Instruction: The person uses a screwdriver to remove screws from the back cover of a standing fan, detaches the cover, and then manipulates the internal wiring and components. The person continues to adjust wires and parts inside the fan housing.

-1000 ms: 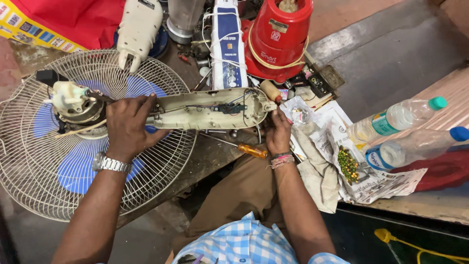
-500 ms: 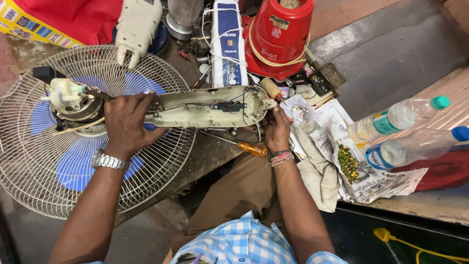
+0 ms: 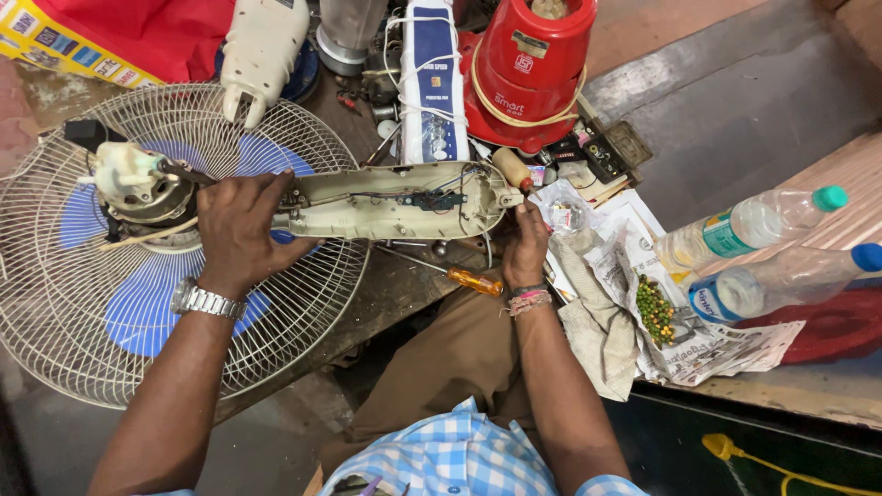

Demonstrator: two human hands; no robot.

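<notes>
An opened cream fan housing (image 3: 395, 204) with wires and a small circuit board inside lies across my lap. My left hand (image 3: 241, 230), a metal watch on its wrist, grips the housing's left end beside the fan motor (image 3: 136, 188). My right hand (image 3: 522, 246), with thread bands on the wrist, holds the housing's right end. The motor sits on a round wire fan guard (image 3: 303, 294) with blue blades (image 3: 147, 303) behind it. An orange-handled screwdriver (image 3: 459, 276) lies just under the housing.
A red appliance base (image 3: 533, 73), a white and blue appliance (image 3: 432, 73) and a cream casing (image 3: 262, 50) stand at the back. Two plastic bottles (image 3: 753, 225) lie at right. Green peas (image 3: 654, 310) rest on newspaper beside a cloth (image 3: 597, 321).
The fan housing and motor have shifted slightly left and up with both hands still on them. Little else differs.
</notes>
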